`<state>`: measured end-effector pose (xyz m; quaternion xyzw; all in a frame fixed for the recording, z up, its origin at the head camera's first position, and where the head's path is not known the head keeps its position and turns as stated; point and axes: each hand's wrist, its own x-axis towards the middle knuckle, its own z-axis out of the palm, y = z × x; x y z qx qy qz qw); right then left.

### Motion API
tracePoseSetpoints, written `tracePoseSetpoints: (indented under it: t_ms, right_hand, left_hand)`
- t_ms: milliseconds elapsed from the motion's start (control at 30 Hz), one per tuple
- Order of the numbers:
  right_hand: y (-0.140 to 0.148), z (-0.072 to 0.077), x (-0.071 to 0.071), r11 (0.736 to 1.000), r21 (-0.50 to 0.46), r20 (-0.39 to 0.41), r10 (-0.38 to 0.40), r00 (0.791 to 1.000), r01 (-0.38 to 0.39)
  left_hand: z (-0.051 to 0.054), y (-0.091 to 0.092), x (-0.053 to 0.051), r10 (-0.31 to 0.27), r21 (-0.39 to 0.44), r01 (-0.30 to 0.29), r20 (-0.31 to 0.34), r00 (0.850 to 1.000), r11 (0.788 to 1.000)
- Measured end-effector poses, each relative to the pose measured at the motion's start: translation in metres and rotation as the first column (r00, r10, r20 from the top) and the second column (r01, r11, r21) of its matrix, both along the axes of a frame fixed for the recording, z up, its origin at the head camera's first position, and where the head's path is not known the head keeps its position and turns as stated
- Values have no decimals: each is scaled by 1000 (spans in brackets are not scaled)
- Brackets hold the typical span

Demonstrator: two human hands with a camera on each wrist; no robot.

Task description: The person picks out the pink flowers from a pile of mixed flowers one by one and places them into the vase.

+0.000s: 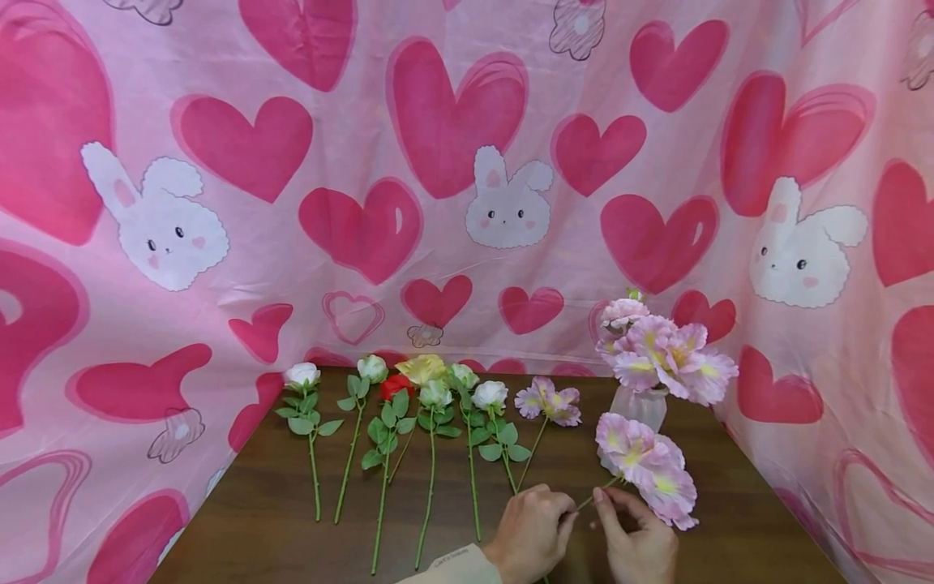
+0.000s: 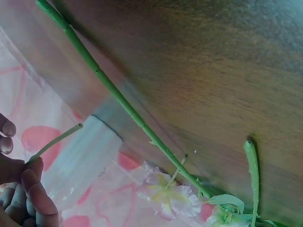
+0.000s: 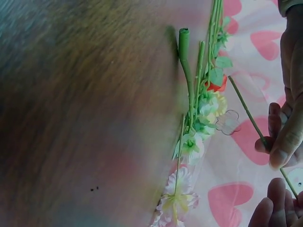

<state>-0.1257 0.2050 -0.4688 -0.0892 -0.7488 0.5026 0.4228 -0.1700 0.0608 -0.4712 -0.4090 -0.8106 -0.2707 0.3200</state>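
In the head view, a pink artificial flower (image 1: 649, 466) with yellow-tinged ruffled petals is at the front right, its thin stem (image 1: 594, 496) running between both hands. My left hand (image 1: 533, 531) pinches the stem partway down; the stem's cut end (image 3: 232, 80) sticks out beyond those fingers in the right wrist view. Nearer the bloom, my right hand (image 1: 638, 542) holds the stem between thumb and fingertips. Just behind the bloom stands a whitish translucent vase (image 1: 653, 410), with pink flowers (image 1: 667, 357) in it. The left wrist view also shows the vase (image 2: 83, 158).
Several artificial roses lie in a row on the brown wooden table (image 1: 241, 503): white roses (image 1: 302, 375), a red rose (image 1: 396, 388) and a yellow flower (image 1: 422, 369). Another pink flower (image 1: 547, 401) lies at the row's right end. Pink heart-printed cloth (image 1: 452, 259) surrounds the table.
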Motion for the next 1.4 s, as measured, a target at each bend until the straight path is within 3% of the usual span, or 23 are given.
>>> tracePoseSetpoints:
  t_ms: [367,767,900,1000,1167,1400]
  right_hand:
    - [2,-2,-1,998,16,-118,62,991,-61]
    - [15,6,-4,993,96,-291,91,952,-66]
    - [20,13,-7,991,107,-384,110,917,-75]
    - [23,19,-7,990,122,-438,120,891,-74]
    - [28,30,-4,992,108,-476,113,872,-70]
    - [35,51,-5,986,168,-596,108,796,-8]
  left_hand:
    - [3,-3,1,3,-15,-1,82,997,1000]
    - [-7,-22,-9,69,47,-76,141,988,996]
    - [-8,-28,-13,80,61,-92,176,981,994]
    - [-10,-33,-15,104,67,-116,155,982,991]
    - [-13,-41,-19,146,67,-158,149,978,985]
    - [-13,-52,-24,183,70,-199,194,964,977]
